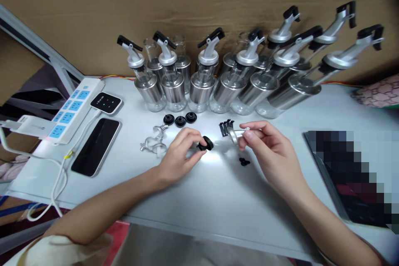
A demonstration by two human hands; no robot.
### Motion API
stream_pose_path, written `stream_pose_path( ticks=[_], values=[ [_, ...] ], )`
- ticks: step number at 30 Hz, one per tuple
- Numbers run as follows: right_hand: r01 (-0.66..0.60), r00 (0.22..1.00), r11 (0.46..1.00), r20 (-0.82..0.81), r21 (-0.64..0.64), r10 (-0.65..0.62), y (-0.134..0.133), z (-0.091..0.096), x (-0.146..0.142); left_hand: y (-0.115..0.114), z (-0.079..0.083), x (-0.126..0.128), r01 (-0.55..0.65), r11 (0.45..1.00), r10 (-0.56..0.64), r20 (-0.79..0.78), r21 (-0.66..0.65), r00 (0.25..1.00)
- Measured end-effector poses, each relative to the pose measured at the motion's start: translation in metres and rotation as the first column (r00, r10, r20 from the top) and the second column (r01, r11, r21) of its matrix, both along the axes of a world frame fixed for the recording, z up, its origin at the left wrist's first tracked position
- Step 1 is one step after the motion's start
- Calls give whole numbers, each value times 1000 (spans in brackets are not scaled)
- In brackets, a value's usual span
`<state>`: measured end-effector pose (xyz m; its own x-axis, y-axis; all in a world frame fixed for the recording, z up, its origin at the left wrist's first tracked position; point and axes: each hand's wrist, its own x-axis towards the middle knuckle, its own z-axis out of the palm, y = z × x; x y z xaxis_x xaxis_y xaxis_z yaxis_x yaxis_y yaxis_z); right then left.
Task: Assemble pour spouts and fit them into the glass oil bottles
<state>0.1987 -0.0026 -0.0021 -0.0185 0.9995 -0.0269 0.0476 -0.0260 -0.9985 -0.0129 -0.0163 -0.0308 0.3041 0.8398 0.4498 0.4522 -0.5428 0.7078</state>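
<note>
My left hand pinches a round black stopper over the table's middle. Across from it, a short gap away, my right hand grips a silver pourer spout with its round base turned toward the stopper. Several small black levers lie in a row just behind the spout. Some tiny black parts sit in front of my right hand. Three more black stoppers rest behind my left hand, and several loose silver spouts lie to its left.
Along the cardboard-brown back wall stand several glass-and-steel bottles, many topped with pourers. A power strip, a small Wi-Fi device and a phone with white cables occupy the left. A dark tablet-like slab lies at the right, partly pixelated.
</note>
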Motion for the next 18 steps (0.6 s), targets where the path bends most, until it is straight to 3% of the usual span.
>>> stream_pose_path(
  ticks=[4,11,18],
  values=[
    [-87,996,996,16,-30,88,-3,3,-4,-2,2,0,18,992,-24,42,128,999],
    [-175,985,984,-2,-28,175,-7,6,-7,-3,2,0,48,991,-58,79,123,995],
    [-178,982,983,50,-33,180,-6,6,-7,-4,4,-1,106,984,-121,101,142,988]
  ],
)
